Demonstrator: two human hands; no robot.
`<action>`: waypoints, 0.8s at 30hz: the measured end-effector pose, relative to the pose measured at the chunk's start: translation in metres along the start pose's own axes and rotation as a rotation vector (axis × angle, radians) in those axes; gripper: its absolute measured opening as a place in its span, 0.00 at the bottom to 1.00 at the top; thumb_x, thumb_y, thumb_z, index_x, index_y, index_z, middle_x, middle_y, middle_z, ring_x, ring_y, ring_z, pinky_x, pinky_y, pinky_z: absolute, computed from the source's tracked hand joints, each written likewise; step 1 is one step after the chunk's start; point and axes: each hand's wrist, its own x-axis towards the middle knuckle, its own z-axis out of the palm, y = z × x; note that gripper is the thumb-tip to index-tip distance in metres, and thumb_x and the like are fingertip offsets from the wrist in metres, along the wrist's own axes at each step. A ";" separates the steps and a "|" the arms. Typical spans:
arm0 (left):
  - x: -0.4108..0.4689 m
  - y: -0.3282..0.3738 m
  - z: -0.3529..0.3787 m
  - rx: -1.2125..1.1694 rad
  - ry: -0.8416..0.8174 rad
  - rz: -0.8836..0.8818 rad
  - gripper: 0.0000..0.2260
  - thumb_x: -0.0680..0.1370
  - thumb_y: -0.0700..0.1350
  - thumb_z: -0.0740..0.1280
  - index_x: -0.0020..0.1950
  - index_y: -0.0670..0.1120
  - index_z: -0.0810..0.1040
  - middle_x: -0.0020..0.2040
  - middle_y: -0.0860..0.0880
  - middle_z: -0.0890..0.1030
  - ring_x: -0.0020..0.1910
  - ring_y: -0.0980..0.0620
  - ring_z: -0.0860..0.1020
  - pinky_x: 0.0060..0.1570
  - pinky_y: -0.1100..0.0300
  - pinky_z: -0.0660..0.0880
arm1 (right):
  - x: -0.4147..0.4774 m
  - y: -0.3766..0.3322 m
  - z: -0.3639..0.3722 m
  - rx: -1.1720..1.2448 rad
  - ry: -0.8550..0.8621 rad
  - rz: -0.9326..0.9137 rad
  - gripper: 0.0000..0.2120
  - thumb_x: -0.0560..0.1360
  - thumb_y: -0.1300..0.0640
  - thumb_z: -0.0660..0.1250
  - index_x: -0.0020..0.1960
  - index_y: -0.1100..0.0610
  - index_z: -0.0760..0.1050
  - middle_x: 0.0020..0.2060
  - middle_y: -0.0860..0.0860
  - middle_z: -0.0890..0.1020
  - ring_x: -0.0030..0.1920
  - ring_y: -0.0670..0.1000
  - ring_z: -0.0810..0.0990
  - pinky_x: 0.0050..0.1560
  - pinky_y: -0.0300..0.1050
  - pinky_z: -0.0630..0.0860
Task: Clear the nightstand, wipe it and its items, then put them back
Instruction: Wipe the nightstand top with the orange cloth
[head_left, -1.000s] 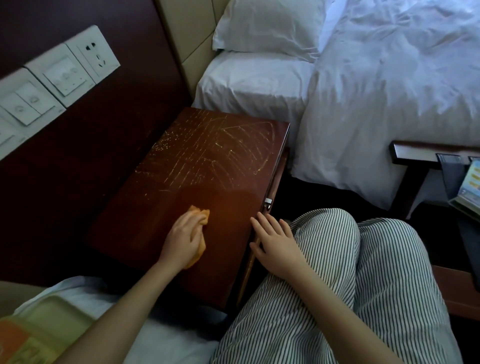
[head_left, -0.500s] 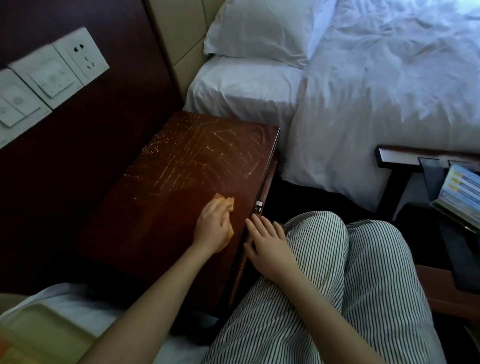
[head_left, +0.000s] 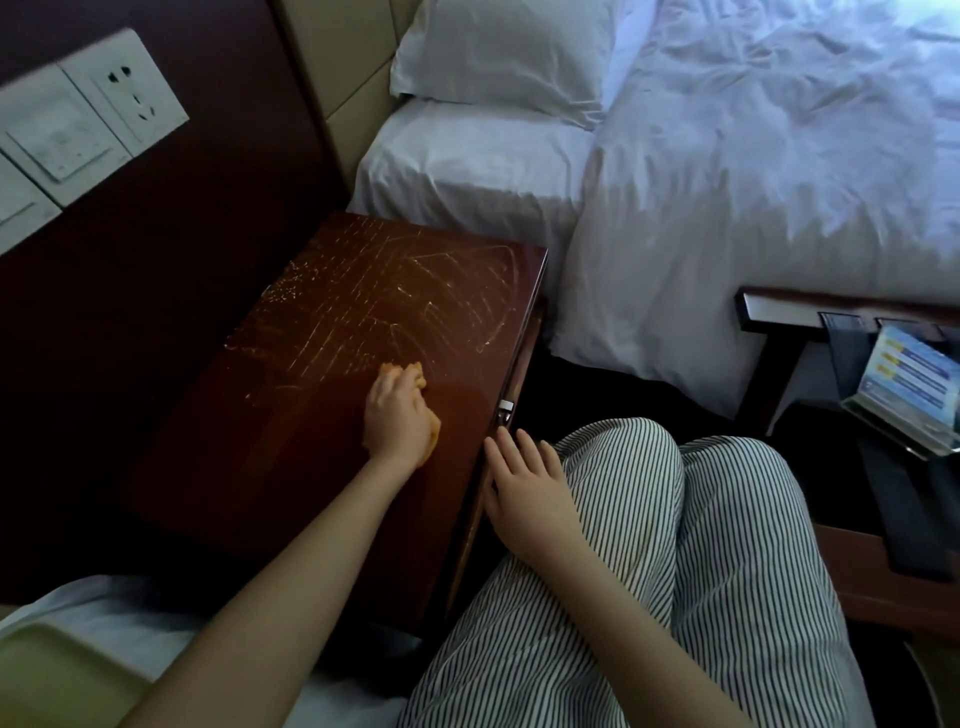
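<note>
I judge wiping half done on the cleared nightstand (head_left: 291, 467): my left hand (head_left: 397, 418) grips an orange cloth (head_left: 422, 383) mid-top, my right hand (head_left: 524, 483) lies flat-fingered at the drawer edge, and the items are not yet returned.

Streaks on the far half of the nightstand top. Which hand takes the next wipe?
Left. The left hand holds the orange cloth on the nightstand top, next to the streaks; the right hand rests empty at the front edge.

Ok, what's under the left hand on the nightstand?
An orange cloth, held against the nightstand top by the left hand. Only its edges show, at the hand's far end and right side; the rest, and the wood beneath, is covered.
</note>
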 end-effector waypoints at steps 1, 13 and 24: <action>-0.001 0.008 0.004 0.005 -0.012 0.030 0.16 0.81 0.39 0.56 0.67 0.45 0.72 0.68 0.46 0.71 0.72 0.47 0.61 0.69 0.53 0.60 | -0.001 0.000 -0.001 -0.003 -0.027 0.029 0.25 0.72 0.49 0.53 0.60 0.58 0.79 0.59 0.54 0.80 0.59 0.56 0.79 0.59 0.55 0.74; -0.055 -0.033 -0.024 -0.021 -0.145 0.289 0.15 0.78 0.36 0.61 0.62 0.46 0.76 0.65 0.45 0.74 0.67 0.46 0.68 0.65 0.55 0.63 | -0.002 0.008 -0.002 0.051 -0.011 -0.018 0.26 0.82 0.48 0.50 0.77 0.54 0.48 0.77 0.50 0.51 0.76 0.51 0.47 0.73 0.48 0.40; -0.006 0.019 0.014 -0.033 -0.055 0.107 0.16 0.80 0.38 0.58 0.66 0.46 0.73 0.67 0.46 0.72 0.70 0.47 0.64 0.67 0.53 0.62 | -0.001 0.008 -0.004 0.079 0.017 0.022 0.26 0.82 0.50 0.51 0.77 0.55 0.50 0.77 0.52 0.53 0.76 0.53 0.47 0.74 0.49 0.39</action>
